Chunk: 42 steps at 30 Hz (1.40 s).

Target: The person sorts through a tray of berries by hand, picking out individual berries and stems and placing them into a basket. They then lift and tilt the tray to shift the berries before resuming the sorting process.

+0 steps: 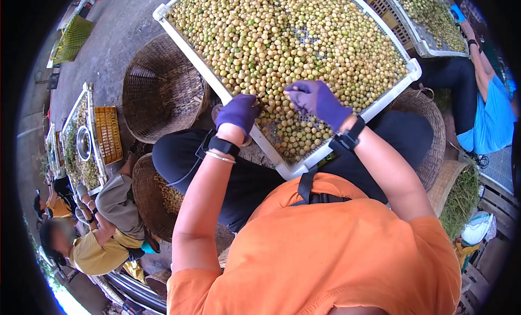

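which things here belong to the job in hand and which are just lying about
Likely in the job: white-framed tray; small round fruits; gloved left hand at the tray's edge; gloved right hand over the fruits.
Apparently lying about: white sack; green stalks; wicker basket left of the tray.

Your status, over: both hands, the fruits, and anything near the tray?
Left hand at left rim of white tray; right hand over the fruits, hold unclear. Fruits spread across tray. Nothing seen blocking either hand; woven basket beside tray, left.

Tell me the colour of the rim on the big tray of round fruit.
White; the tray rim shows best in the head view, the only one.
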Each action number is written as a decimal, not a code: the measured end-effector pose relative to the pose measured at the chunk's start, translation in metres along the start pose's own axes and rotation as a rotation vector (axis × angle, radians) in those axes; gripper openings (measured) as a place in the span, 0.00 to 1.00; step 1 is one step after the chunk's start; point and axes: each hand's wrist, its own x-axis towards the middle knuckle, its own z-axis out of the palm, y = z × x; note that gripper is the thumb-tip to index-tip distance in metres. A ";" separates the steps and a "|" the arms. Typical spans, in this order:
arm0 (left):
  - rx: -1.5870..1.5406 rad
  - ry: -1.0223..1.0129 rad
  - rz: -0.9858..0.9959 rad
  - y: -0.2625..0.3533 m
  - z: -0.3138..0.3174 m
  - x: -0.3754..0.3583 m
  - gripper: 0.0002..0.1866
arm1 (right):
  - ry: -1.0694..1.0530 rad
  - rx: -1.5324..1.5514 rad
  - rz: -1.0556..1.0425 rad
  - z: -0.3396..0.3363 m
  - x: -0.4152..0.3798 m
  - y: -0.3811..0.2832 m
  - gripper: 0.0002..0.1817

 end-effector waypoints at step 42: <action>0.038 -0.443 0.242 0.044 0.028 -0.015 0.12 | 0.027 -0.212 0.082 -0.020 -0.032 0.026 0.11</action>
